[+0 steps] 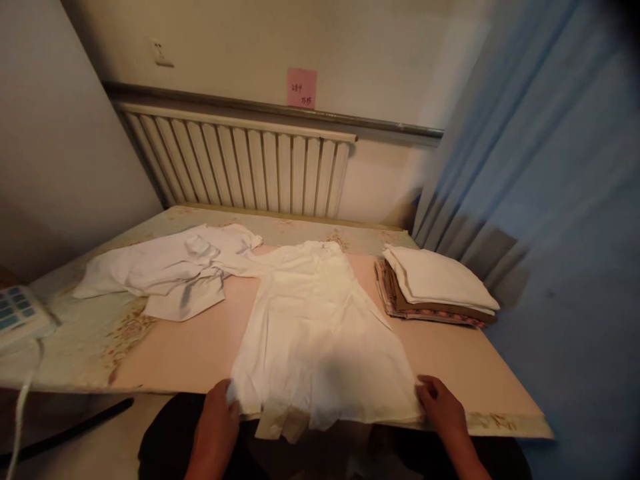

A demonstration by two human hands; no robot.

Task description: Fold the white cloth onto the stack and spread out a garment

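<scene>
A white shirt lies spread flat on the table, its hem at the near edge and hanging slightly over it. My left hand pinches the hem's left corner. At the hem's right corner, my right hand grips the cloth. A second white garment lies crumpled at the table's back left, one part touching the spread shirt's top.
A stack of folded cloths, white on top of brown and patterned ones, sits at the back right. A phone with a cord rests at the left edge. A radiator lines the wall behind. A blue curtain hangs on the right.
</scene>
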